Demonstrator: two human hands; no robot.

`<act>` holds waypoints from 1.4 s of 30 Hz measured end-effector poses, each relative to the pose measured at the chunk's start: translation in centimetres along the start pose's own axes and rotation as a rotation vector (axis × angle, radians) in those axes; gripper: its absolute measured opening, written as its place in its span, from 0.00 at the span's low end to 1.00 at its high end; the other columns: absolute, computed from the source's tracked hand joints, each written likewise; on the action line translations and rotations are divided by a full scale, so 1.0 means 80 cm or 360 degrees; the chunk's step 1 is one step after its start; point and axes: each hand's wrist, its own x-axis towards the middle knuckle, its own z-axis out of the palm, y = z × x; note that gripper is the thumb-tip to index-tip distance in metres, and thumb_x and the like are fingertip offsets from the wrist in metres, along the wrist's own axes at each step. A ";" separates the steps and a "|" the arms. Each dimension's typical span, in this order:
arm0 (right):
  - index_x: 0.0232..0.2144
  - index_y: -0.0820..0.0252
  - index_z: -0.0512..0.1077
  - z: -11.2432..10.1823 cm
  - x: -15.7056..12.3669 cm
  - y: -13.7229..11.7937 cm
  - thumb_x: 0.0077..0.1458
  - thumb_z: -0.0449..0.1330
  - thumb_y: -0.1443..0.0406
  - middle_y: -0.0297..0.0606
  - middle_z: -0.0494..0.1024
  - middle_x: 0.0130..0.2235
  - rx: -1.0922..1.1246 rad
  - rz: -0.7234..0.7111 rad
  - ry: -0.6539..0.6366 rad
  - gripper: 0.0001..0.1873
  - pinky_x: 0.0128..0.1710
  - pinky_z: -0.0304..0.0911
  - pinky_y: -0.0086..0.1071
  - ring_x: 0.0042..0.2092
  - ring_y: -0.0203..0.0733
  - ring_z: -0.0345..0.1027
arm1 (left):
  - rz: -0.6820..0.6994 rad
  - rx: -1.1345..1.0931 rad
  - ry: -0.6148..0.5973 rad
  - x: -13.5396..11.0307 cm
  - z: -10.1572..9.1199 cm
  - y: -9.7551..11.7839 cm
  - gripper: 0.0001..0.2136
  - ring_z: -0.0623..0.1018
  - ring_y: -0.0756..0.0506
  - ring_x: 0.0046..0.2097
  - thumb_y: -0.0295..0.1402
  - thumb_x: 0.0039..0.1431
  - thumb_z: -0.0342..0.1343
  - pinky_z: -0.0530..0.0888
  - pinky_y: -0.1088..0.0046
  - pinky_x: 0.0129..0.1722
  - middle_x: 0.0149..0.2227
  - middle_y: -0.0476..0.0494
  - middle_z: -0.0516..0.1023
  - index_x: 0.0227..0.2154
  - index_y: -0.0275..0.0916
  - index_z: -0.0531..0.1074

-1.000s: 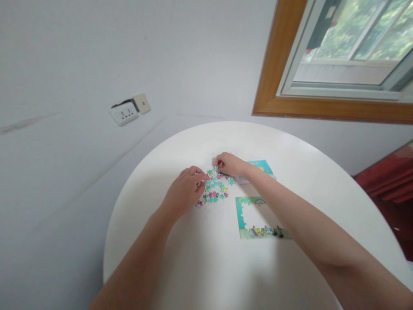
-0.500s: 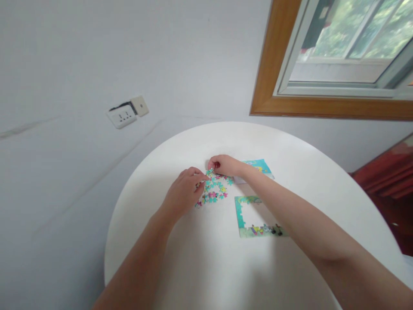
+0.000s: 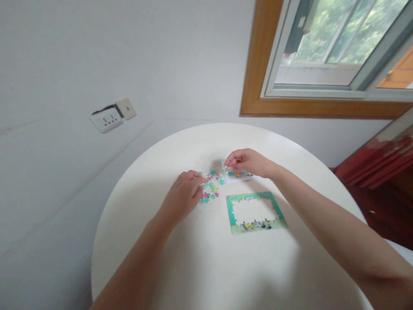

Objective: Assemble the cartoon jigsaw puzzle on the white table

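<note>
Head view: one camera, looking down at the table [image 3: 200,267].
Left hand [image 3: 182,196]: fingers curled narrow, tips on the loose pieces [image 3: 211,188]; any grip is hidden.
Right hand [image 3: 249,162]: fingertips pinched close over the picture card [image 3: 237,175]; I cannot tell what they hold.
Pieces: at 10 o'clock of the puzzle frame [image 3: 254,212].
Risk: I'd say a left-hand drag scatters them; the right forearm could nudge the frame.
Axis: the scatter runs from 7 to 1 o'clock.

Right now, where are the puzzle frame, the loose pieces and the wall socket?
puzzle frame [image 3: 230,213], head view, on its teal left edge.
loose pieces [image 3: 210,188], head view, on the middle of the pile.
wall socket [image 3: 106,119], head view, on its white front plate.
</note>
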 end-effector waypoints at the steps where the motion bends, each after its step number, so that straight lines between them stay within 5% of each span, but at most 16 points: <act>1: 0.31 0.62 0.76 -0.006 -0.019 0.000 0.45 0.63 0.67 0.31 0.75 0.25 0.0007 0.0011 0.0035 0.07 0.32 0.62 0.29 0.27 0.32 0.65 | 0.0046 -0.0010 0.0004 0.001 0.003 0.008 0.13 0.73 0.42 0.47 0.26 0.60 0.49 0.69 0.58 0.54 0.44 0.40 0.74 0.44 0.38 0.75; 4: 0.31 0.60 0.77 -0.012 -0.071 0.005 0.46 0.65 0.61 0.34 0.78 0.30 -0.0012 0.0033 0.0140 0.10 0.38 0.64 0.33 0.33 0.36 0.70 | 0.0182 -0.0069 -0.0006 0.001 0.014 0.038 0.13 0.71 0.41 0.50 0.25 0.61 0.49 0.67 0.56 0.56 0.47 0.40 0.73 0.46 0.39 0.74; 7: 0.33 0.59 0.80 -0.003 -0.108 0.014 0.49 0.64 0.57 0.35 0.79 0.30 -0.0271 0.0109 0.0332 0.12 0.34 0.63 0.32 0.32 0.37 0.68 | 0.0269 -0.0150 -0.0096 0.000 0.025 0.071 0.15 0.69 0.41 0.51 0.26 0.61 0.50 0.67 0.57 0.55 0.47 0.41 0.73 0.49 0.40 0.73; 12: 0.34 0.58 0.81 0.017 -0.129 0.041 0.54 0.59 0.67 0.37 0.82 0.33 -0.0535 0.0028 0.0456 0.10 0.38 0.64 0.32 0.36 0.39 0.71 | 0.0320 -0.0194 -0.0238 -0.004 0.041 0.100 0.18 0.68 0.41 0.54 0.27 0.64 0.49 0.67 0.58 0.56 0.51 0.41 0.73 0.56 0.41 0.68; 25: 0.36 0.52 0.81 0.023 -0.121 0.081 0.58 0.62 0.66 0.35 0.82 0.35 -0.0997 -0.0376 0.0310 0.07 0.45 0.62 0.34 0.40 0.39 0.71 | 0.0361 -0.0054 -0.0280 -0.011 0.064 0.094 0.19 0.65 0.41 0.62 0.32 0.67 0.47 0.63 0.56 0.63 0.60 0.43 0.69 0.59 0.41 0.66; 42: 0.38 0.50 0.79 0.008 -0.134 0.066 0.57 0.61 0.64 0.36 0.78 0.38 -0.1306 -0.0173 0.0185 0.08 0.46 0.59 0.37 0.42 0.42 0.68 | 0.0356 -0.0117 -0.0340 -0.008 0.060 0.095 0.17 0.66 0.40 0.61 0.33 0.67 0.48 0.63 0.55 0.62 0.59 0.40 0.70 0.56 0.38 0.69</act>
